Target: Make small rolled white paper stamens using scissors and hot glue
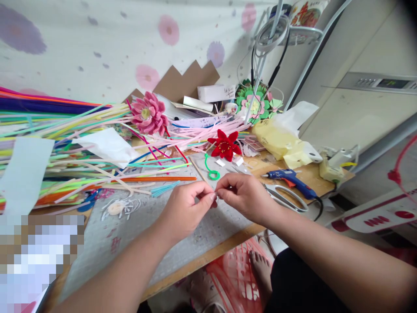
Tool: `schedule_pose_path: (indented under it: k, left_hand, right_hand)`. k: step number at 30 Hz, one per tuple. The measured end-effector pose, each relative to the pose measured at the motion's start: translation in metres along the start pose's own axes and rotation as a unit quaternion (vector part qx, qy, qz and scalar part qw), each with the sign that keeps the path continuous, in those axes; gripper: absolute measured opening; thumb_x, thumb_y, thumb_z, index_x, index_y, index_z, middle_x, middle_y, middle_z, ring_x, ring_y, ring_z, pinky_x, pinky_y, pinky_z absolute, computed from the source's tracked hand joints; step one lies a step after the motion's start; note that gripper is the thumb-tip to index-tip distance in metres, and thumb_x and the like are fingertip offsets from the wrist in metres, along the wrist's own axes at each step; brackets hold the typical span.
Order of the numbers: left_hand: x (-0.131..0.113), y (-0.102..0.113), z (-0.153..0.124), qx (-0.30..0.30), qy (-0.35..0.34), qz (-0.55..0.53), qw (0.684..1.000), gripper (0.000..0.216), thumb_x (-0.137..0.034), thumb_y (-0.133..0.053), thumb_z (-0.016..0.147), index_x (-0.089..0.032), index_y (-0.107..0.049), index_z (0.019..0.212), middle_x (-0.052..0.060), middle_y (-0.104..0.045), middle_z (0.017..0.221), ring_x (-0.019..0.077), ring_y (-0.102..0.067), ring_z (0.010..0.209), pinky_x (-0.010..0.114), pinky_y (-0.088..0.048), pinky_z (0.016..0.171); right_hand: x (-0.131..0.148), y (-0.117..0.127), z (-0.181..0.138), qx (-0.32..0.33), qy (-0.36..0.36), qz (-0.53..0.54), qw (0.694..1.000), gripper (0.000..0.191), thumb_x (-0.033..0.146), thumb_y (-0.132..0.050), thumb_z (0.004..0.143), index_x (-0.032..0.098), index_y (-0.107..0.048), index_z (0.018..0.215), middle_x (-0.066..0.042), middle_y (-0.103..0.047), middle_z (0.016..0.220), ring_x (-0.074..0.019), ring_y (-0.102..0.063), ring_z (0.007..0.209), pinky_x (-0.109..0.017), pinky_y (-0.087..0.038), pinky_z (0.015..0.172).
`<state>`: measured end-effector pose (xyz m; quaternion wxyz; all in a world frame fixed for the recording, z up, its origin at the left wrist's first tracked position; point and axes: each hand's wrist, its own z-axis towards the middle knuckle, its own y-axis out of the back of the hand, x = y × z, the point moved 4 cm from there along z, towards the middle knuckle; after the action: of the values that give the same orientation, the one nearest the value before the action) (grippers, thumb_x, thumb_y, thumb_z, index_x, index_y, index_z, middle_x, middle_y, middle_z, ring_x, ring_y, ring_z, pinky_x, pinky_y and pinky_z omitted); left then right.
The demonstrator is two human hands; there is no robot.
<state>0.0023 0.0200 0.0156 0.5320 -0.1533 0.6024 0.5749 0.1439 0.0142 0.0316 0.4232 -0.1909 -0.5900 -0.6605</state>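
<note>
Lost in the grip of left hand [185, 208] and right hand [243, 195], a bit [215, 196] too small to tell; blurred to blocks, the near-left corner of the desk [211, 254]; cut by picture edges, sticks [48, 126] and red loop [399, 169].

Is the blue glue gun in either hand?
No, the glue gun lies on the table beside the scissors, while the left hand and right hand pinch a small piece between them.

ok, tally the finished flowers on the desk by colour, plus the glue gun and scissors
Pink flower: 1
Red flower: 1
Green paper flower with pink centre: 1
Blue glue gun: 1
Scissors: 1
Total: 5
</note>
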Motion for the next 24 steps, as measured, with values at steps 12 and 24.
schedule_pose_path:
  k: [12, 24]
  left_hand:
    - [0.002, 0.001, 0.001, 0.002, 0.032, -0.061, 0.998, 0.018, -0.024, -0.051, 0.083, -0.018, -0.061, 0.070, 0.000, -0.065, 0.069, 0.0151, -0.059, 0.069, 0.027, -0.044, 0.066]
    - [0.005, 0.000, 0.002, -0.010, 0.071, -0.141, 0.987, 0.015, -0.025, -0.054, 0.082, -0.017, -0.060, 0.070, 0.000, -0.065, 0.068, 0.0138, -0.059, 0.068, 0.027, -0.046, 0.068]
  right_hand:
    - [-0.005, -0.001, 0.002, 0.006, -0.071, 0.088, 0.994, 0.007, 0.018, -0.060, 0.072, 0.016, -0.062, 0.066, 0.001, -0.060, 0.059, -0.0095, -0.047, 0.053, -0.022, -0.034, 0.051]
    - [-0.019, 0.006, -0.001, 0.044, -0.089, 0.248, 0.964, 0.027, 0.041, -0.062, 0.076, 0.015, -0.066, 0.078, -0.004, -0.065, 0.072, -0.0150, -0.060, 0.069, -0.030, -0.049, 0.069]
